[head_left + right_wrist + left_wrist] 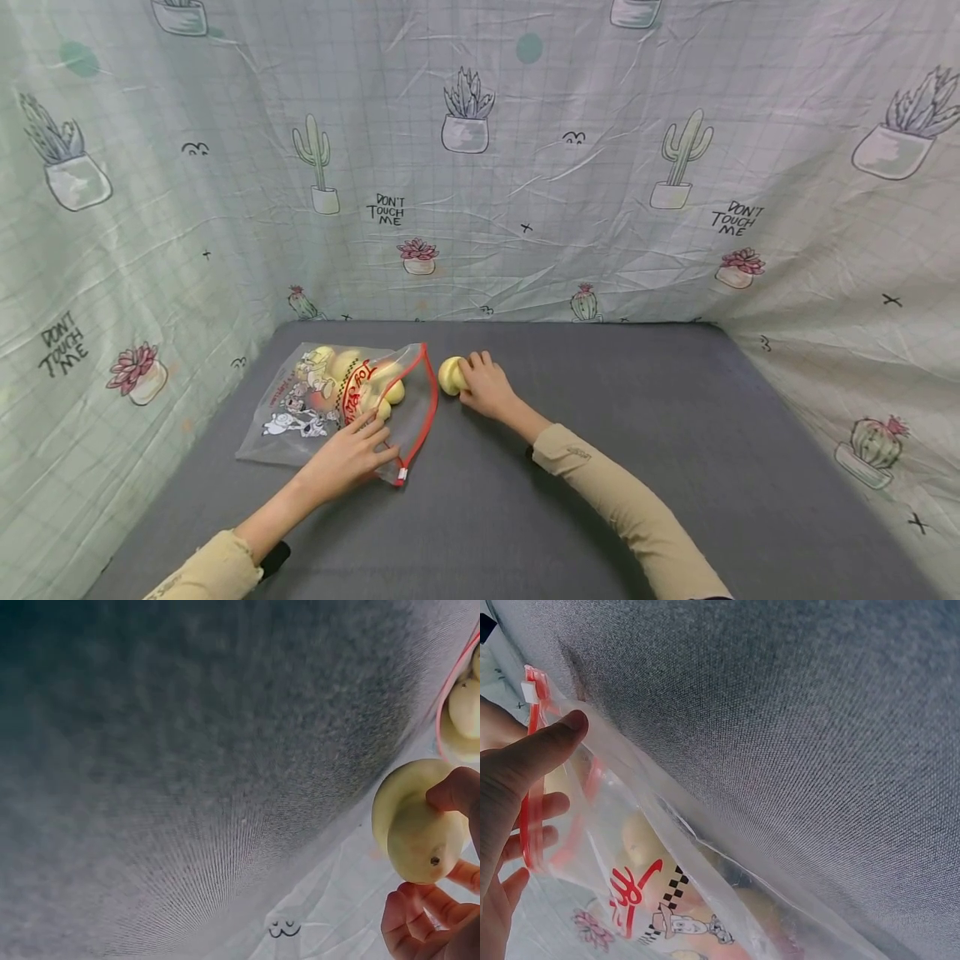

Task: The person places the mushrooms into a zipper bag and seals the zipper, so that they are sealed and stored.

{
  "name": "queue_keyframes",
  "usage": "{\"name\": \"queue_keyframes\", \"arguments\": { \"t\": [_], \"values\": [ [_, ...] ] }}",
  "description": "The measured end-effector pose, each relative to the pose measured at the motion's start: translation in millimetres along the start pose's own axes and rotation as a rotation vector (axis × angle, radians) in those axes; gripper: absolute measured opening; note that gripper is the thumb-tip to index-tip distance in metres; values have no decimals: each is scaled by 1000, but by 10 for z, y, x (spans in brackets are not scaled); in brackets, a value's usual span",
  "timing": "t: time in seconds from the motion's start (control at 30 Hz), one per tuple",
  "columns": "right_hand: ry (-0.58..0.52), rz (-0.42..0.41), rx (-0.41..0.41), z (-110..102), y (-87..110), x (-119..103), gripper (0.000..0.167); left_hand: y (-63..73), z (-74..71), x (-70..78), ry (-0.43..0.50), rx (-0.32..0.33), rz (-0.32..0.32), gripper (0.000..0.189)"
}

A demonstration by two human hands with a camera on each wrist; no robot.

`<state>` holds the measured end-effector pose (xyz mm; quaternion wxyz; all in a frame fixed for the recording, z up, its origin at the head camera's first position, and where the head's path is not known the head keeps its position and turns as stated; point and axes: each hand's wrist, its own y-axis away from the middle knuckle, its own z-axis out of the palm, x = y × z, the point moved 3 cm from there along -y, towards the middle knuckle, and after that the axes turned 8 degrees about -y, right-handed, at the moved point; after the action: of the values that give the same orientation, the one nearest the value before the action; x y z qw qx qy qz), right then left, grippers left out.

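A clear plastic zip bag [273,446] with red edging and cartoon print lies on the left of the table, its mouth facing right. Several yellow fruits [347,364] show through it. My left hand [348,457] holds the bag's near edge by the mouth. In the left wrist view, the thumb [555,746] lies over the plastic and the other fingers are behind it. Just right of the mouth, my right hand [487,387] grips a pale yellow peach [452,377]. The right wrist view shows the peach [424,840] between thumb and fingers, its groove and a dark spot visible.
A white slider [402,474] sits at the near corner of the bag's red zip. The dark grey table [637,400] extends to the right. Behind and along both sides hangs a pale curtain [525,183] printed with cacti and potted plants.
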<state>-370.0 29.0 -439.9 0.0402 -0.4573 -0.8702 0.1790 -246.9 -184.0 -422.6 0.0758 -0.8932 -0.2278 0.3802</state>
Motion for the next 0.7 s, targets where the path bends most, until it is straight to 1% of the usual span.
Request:
{"name": "queue_keyframes", "arguments": {
  "t": [0.23, 0.43, 0.7],
  "values": [
    [-15, -59, 35, -60, 105, -32, 39, -6, 10, 1, 22, 1, -7, 45],
    [-27, -109, 66, -117, 181, -85, 38, -14, 3, 6, 31, 2, -10, 45],
    [26, -151, 63, -174, 263, -149, 37, -23, -3, 12, 37, -5, -16, 47]
  ]
}}
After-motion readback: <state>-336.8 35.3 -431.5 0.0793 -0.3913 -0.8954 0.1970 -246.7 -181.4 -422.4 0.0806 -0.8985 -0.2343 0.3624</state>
